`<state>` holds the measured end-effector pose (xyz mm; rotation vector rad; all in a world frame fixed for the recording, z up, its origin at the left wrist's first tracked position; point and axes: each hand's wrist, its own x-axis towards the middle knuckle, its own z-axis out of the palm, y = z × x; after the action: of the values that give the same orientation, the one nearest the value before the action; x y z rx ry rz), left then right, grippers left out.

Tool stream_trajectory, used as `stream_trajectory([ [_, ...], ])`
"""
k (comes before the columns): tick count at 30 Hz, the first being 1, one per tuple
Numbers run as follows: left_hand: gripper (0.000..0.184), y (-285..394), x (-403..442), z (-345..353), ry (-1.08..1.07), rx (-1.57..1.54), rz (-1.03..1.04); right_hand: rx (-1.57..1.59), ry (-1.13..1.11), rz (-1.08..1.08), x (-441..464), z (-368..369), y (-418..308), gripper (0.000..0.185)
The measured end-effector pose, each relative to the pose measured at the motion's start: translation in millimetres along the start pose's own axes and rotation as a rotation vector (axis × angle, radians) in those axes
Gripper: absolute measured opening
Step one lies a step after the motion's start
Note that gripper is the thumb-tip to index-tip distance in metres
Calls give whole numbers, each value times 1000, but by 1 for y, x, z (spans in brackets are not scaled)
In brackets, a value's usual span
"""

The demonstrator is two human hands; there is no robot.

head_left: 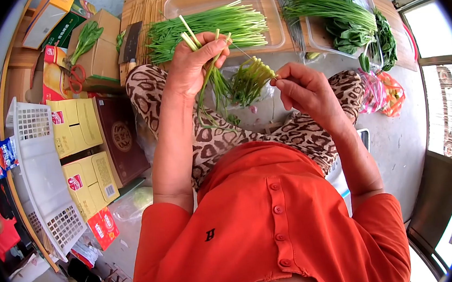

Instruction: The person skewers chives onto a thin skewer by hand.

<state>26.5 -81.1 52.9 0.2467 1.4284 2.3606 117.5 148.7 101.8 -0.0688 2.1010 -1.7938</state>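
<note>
Left hand: clasped round loose stalks, leaf ends hanging toward 5 o'clock. Right hand: thumb and finger pinching the right end of a folded bunch; whether a skewer tip sat in the pinch could not be told. Skewer: ran from the left fingertips down to the bunch, between the hands, above the lap.

Desk: at 12 o'clock, near edge just beyond the knees. Tray: at 12, chives reaching past its left rim. Knife: at 10, by the desk's left edge. Metal rods: at 1, filling the strip between tray and leafy greens.

Boxes: at 9, hemming the left knee. Floor: at 3, the widest gap, from right forearm to door frame.
</note>
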Motion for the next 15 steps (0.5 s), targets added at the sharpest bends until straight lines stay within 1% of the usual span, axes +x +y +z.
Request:
stream_trajectory([
  [2, 15, 0, -1, 0, 0, 0, -5, 48, -18, 37, 0, 1, 1, 13],
  [4, 15, 1, -3, 1, -4, 89, -54, 137, -25, 62, 2, 2, 5, 13],
  [5, 16, -3, -4, 5, -20, 68, -70, 137, -25, 63, 3, 2, 6, 13],
  [7, 19, -8, -6, 13, -37, 50, -85, 303, -48, 76, 5, 3, 8, 13],
  [8, 19, -7, -6, 14, -41, 51, -88, 305, -44, 75, 5, 4, 9, 13],
  [10, 21, -7, -5, 16, 0, 185, -73, 292, -39, 31, 6, 2, 11, 15],
  [14, 23, -9, -2, 12, -9, 215, -63, 280, 14, 49, 5, -2, 10, 16],
  [15, 24, -10, -2, 12, 16, 197, -32, 262, 29, 40, 5, -2, 10, 16],
])
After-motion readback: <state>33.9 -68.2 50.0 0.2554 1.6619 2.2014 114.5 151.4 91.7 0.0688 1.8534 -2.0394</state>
